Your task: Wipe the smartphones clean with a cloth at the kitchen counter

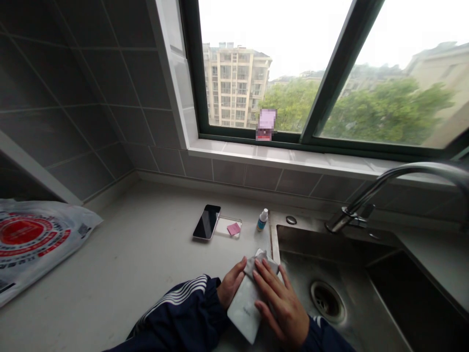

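You've got both hands on that white packet (246, 303) at the counter's (146, 254) front edge by the sink (351, 274): left hand (230, 286) pinching its side, right hand (280, 305) flat on top. Phone (207, 221) sits further back.

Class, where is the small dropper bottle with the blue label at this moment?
In the head view, the small bottle stands upright on the counter at the sink's left rim, right of the pink slip and phone.
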`<state>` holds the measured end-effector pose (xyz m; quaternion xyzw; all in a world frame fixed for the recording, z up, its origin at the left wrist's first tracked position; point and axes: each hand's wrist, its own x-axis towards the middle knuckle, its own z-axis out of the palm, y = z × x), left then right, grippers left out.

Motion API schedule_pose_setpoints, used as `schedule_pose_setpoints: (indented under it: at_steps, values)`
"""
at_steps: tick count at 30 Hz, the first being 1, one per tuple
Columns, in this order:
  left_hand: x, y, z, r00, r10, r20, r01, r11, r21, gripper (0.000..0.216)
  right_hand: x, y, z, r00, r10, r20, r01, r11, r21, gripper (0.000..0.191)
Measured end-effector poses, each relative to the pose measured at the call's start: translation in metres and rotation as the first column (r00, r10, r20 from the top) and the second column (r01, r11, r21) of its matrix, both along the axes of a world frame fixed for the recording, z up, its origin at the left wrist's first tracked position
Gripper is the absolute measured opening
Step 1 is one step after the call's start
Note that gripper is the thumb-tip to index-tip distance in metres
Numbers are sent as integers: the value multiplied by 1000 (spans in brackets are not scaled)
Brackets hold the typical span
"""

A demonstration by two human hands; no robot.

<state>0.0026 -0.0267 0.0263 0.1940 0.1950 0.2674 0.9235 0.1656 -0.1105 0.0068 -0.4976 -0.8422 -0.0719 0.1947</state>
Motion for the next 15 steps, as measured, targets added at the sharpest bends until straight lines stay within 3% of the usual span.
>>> schedule_pose_setpoints:
  at_steps: [6,11,15]
  values:
    - [1,0,1,991,-97,89,96,995,17,48,1,1,-4,1000,0,-16,0,1000,7,59]
    - [3,1,-7,977,-154,145,149,988,46,58,2,2,-5,1000,-1,2,1,1000,-4,59]
    - [4,2,-10,974,-156,162,149,987,50,62,4,7,-2,1000,22,21,-22,1000,5,58]
